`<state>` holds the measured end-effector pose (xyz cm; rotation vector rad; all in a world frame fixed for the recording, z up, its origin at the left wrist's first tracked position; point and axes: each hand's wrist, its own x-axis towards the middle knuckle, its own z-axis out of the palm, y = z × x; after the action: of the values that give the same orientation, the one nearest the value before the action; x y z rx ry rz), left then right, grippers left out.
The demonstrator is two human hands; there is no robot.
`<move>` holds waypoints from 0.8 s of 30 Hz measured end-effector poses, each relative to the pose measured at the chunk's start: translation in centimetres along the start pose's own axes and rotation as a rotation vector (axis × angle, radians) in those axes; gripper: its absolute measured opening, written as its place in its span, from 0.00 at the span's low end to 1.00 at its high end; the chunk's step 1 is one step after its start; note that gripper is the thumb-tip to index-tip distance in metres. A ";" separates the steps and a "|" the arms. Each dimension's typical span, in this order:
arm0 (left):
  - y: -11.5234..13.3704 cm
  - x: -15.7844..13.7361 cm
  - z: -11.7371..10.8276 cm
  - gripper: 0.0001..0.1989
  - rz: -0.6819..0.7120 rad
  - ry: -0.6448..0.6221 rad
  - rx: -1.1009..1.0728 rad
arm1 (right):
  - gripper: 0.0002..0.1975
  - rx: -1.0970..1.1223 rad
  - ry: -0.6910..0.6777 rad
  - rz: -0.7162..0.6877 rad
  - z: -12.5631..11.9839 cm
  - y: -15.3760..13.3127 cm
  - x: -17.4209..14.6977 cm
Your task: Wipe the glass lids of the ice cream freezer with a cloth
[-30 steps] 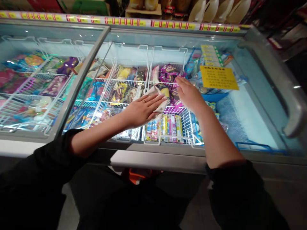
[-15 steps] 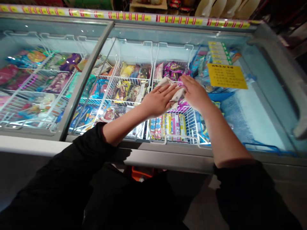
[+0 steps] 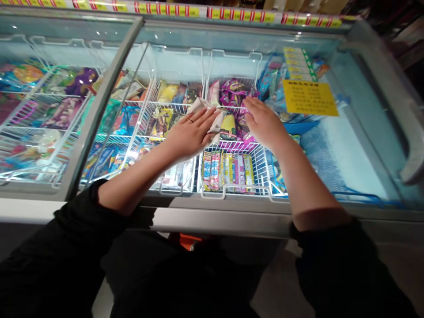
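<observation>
My left hand [image 3: 190,132] lies flat on the glass lid [image 3: 172,37] of a chest freezer, fingers stretched out, a ring on one of them. Under its palm and fingertips is a crumpled whitish cloth [image 3: 217,126], pressed against the glass and partly hidden by the hand. To the right, my right hand [image 3: 263,121] is also open, its fingers extended over the lid with nothing visible in them. Whether its palm touches the glass I cannot tell. Beneath the lid, wire baskets [image 3: 261,161] hold colourful packaged ice creams [image 3: 228,170].
A yellow paper notice [image 3: 310,97] is on the glass at the right. Along the back edge runs a strip of price labels [image 3: 241,15]. A metal frame bar [image 3: 106,101] crosses the lid on the left, and a grey handle [image 3: 380,88] stands at the right end.
My left hand has slid left across the glass with the cloth, away from my right hand. The right hand stays nearly in place, and the camera view has shifted slightly.
</observation>
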<state>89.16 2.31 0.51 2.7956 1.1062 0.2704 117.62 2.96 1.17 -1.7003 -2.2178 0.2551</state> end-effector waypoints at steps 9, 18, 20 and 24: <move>4.9 -5.7 -1.8 0.32 0.298 -0.183 -0.046 | 0.32 -0.001 -0.014 0.014 -0.5 -0.3 -0.6; 1.3 -4.5 -2.0 0.35 -0.005 -0.100 0.055 | 0.33 0.007 -0.038 -0.021 -0.1 -1.8 -0.1; 1.7 -3.2 -1.7 0.35 0.007 -0.084 0.051 | 0.33 0.019 -0.027 -0.023 -0.1 -2.0 -0.2; 4.2 -3.3 -1.4 0.33 0.114 -0.104 0.039 | 0.33 0.035 -0.006 -0.028 -0.3 -2.1 -0.6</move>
<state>89.33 -2.95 2.19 2.8742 0.9420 0.1138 115.99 1.75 2.01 -1.6510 -2.2270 0.2904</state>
